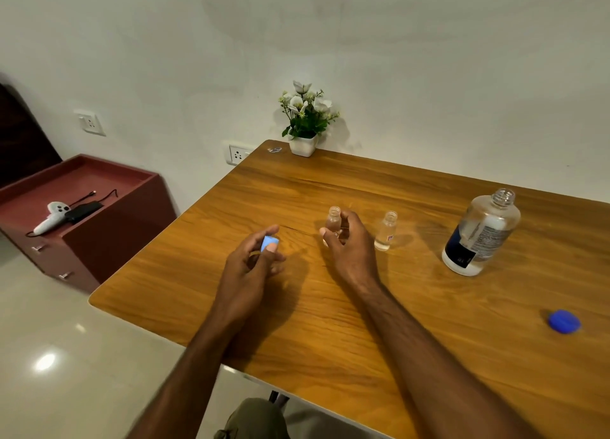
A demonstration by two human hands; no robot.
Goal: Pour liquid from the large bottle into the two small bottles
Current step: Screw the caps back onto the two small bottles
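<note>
The large clear bottle (482,232) stands uncapped at the right of the wooden table (363,306), partly filled with clear liquid. Its dark blue cap (563,321) lies nearer the front right. Two small clear bottles stand open in the middle. My right hand (348,245) curls around the left small bottle (333,220), thumb and fingers at its sides. The right small bottle (387,230) stands free beside it with a little liquid at its bottom. My left hand (252,260) pinches a light blue small cap (270,243) just above the table.
A white pot of flowers (305,121) stands at the table's far edge by the wall. A maroon cabinet (82,214) at the left carries a white controller and a black cable. My knee shows below the table's front edge.
</note>
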